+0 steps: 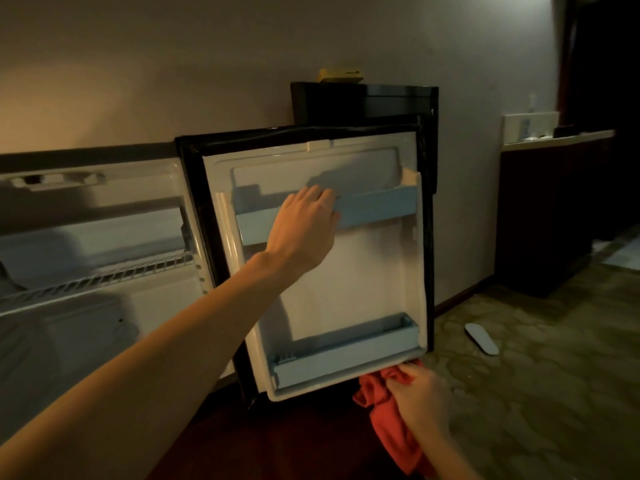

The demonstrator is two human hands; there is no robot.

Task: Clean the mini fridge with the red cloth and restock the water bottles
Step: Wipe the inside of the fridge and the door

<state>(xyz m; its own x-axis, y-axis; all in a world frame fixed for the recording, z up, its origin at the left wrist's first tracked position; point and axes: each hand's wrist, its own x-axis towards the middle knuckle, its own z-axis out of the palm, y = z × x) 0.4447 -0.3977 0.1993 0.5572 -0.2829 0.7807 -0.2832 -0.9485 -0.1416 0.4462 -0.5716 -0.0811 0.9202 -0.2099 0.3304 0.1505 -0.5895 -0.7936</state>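
The mini fridge stands open, its white interior (104,216) with a wire shelf (104,277) at the left. The open door (360,271) faces me, with a black seal and two pale blue shelves. My left hand (304,226) rests on the upper door shelf (377,206), fingers hooked over its rim. My right hand (420,393) grips the bunched red cloth (388,417) against the door's bottom right corner, just below the lower door shelf (346,358). No water bottles are in sight.
A yellow box (339,75) lies on a black unit (363,98) behind the door. A dark cabinet with a light top (554,209) stands at the right. A grey flat object (481,339) lies on the patterned carpet (536,393).
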